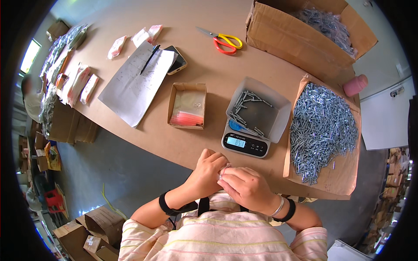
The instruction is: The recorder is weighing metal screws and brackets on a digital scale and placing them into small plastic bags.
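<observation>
My left hand (208, 172) and my right hand (244, 186) meet at the table's near edge, both pinching a small clear plastic bag (225, 168); its contents are hidden by my fingers. Just beyond them stands a digital scale (244, 144) carrying a grey tray (281, 114) with a few screws (246, 102). To the right, a big heap of silver screws (321, 126) lies on a cardboard sheet (337, 180). A small open cardboard box (188, 105) of clear bags with red strips sits left of the scale.
A large carton (287, 39) holding bagged screws stands at the back right, with a pink cup (355, 85) beside it. Scissors (223, 42), a phone (177, 60), a paper sheet (135, 85) with a pen, and filled packets (80, 82) lie further left. Boxes crowd the floor.
</observation>
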### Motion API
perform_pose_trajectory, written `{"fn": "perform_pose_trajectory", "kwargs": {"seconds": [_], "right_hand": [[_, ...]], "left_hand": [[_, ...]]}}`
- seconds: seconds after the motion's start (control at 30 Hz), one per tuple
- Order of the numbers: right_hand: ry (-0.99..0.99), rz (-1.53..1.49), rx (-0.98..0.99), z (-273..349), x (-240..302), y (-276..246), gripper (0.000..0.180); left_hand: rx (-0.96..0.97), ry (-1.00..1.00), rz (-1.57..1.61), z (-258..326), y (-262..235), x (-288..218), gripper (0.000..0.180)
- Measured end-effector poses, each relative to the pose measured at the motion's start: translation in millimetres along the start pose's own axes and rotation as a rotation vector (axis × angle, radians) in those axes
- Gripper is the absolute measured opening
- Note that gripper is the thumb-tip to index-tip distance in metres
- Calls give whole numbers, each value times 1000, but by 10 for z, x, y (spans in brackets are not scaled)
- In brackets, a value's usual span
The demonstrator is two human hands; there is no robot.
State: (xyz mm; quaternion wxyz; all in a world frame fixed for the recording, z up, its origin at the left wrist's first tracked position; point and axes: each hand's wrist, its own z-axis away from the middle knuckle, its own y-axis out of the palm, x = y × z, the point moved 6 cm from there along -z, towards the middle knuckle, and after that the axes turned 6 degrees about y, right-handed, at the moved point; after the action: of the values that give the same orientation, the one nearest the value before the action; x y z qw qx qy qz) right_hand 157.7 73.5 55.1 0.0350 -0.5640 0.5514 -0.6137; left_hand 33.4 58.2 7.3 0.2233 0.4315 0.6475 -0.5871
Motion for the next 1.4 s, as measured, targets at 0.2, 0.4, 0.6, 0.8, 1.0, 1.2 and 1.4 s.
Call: {"fn": "perform_pose_trajectory", "kwargs": {"seconds": [0.2,0.4,0.6,0.8,1.0,1.2,1.4], "right_hand": [[-16,129,155,-22,98,-96,27],[119,-53,-294,-197,-298,-864,13],[643,-366,-257,-260,-1691,-947,44],[542,-391,-273,-233,-1821,-758,47],[273,-4,-349,-501,-550,-1031,69],[30,285,-243,-716,234,-816,72],[-45,332,-234,-733,401,-789,71]], "left_hand": [[18,52,-99,-49,-118,-155,32],[-80,-226,261,14,-160,204,13],[-333,-298,59,-102,-273,471,20],[-349,-264,-30,-153,-261,494,17],[-365,-315,22,-203,-245,425,16],[-366,-320,33,-180,-243,468,23],[-371,-443,247,-222,-217,434,29]]}}
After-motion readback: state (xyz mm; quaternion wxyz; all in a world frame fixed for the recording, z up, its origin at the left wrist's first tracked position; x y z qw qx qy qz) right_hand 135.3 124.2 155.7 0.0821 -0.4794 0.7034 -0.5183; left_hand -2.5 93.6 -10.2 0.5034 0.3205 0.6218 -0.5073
